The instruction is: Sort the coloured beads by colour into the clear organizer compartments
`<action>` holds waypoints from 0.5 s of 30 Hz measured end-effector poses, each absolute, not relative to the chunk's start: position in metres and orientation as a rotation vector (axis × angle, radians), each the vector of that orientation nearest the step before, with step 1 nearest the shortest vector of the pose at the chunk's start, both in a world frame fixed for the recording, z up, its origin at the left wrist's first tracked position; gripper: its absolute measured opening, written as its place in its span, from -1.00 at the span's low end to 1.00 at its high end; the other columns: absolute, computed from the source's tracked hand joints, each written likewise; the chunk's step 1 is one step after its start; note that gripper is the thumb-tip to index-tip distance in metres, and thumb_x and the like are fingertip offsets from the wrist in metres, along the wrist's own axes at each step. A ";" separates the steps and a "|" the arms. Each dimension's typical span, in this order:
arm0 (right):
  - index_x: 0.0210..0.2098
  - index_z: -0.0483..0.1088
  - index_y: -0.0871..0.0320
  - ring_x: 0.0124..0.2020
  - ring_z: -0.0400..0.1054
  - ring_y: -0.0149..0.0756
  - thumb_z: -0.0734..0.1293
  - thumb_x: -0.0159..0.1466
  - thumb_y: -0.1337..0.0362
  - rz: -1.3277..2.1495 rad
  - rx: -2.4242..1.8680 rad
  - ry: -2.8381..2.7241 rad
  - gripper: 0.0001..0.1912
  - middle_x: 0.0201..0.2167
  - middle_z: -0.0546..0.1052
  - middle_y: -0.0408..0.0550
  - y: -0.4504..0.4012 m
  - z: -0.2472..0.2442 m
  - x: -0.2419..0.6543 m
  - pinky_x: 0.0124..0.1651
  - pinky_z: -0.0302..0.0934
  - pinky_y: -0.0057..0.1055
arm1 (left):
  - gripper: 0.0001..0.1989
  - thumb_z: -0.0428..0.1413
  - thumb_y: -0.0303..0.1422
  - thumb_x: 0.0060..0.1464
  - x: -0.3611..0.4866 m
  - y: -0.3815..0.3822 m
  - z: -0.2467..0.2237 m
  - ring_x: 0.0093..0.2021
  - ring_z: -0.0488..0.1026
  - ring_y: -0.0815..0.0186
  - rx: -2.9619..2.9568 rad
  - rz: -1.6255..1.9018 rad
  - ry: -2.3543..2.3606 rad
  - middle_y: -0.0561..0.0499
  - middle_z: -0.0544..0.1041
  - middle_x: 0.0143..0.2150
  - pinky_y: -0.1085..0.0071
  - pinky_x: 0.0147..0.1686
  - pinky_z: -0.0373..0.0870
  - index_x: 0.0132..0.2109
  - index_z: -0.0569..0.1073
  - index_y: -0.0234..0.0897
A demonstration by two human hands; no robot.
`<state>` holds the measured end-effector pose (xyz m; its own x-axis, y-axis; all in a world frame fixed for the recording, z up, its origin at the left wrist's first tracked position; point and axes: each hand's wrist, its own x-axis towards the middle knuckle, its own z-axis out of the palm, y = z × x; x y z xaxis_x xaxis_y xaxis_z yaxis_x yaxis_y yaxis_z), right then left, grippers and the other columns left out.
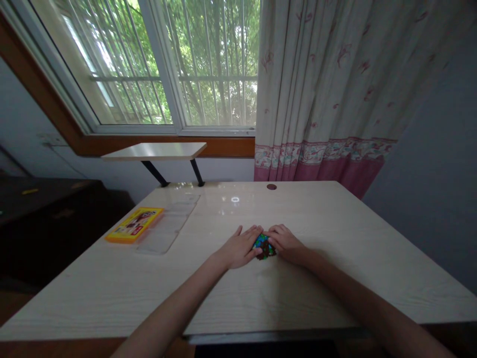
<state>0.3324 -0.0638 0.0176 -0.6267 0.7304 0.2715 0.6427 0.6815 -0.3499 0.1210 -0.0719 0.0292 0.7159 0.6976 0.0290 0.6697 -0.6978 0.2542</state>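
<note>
A small heap of blue, green and dark brown bits (265,247) sits on the pale wooden table (231,303), too small for me to tell what they are. My left hand (241,248) lies along its left side, fingers stretched forward and thumb apart, touching the edge. From the right, my right hand (288,243) rests against it with fingers extended over the far edge. The two hands' fingertips nearly meet behind the heap. Part of the heap is hidden beneath the fingers.
At the left lies a yellow box (134,224) with a printed picture, beside a clear plastic lid or tray (169,226). A raised shelf (156,150) on black legs stands at the back left. A round hole (272,187) is near the back edge, below the curtain (316,99).
</note>
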 end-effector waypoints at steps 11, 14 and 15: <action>0.00 0.25 0.12 -0.12 0.17 -0.28 0.03 0.32 0.24 0.437 -0.977 -2.404 -0.66 -0.17 0.35 0.01 -0.063 0.018 0.341 -0.01 0.10 -0.28 | -0.44 -0.29 -0.09 0.16 0.121 -0.079 0.033 0.21 0.03 0.20 2.568 0.390 1.105 -0.13 0.10 0.23 0.07 0.15 -0.05 0.23 -0.07 -0.26; -0.01 0.26 0.14 -0.11 0.18 -0.26 0.02 0.32 0.22 0.443 -0.972 -2.385 -0.65 -0.16 0.35 0.03 -0.060 0.013 0.343 -0.01 0.12 -0.26 | -0.47 -0.28 -0.12 0.17 0.115 -0.075 0.035 0.19 0.07 0.24 2.544 0.500 1.111 -0.13 0.14 0.20 0.20 0.15 0.02 0.20 0.03 -0.28; -0.01 0.26 0.14 -0.10 0.18 -0.26 0.02 0.32 0.21 0.447 -0.972 -2.384 -0.65 -0.16 0.36 0.04 -0.059 0.011 0.344 -0.01 0.12 -0.26 | -0.49 -0.28 -0.13 0.17 0.111 -0.072 0.037 0.19 0.08 0.25 2.539 0.545 1.128 -0.12 0.16 0.19 0.23 0.15 0.03 0.18 0.08 -0.27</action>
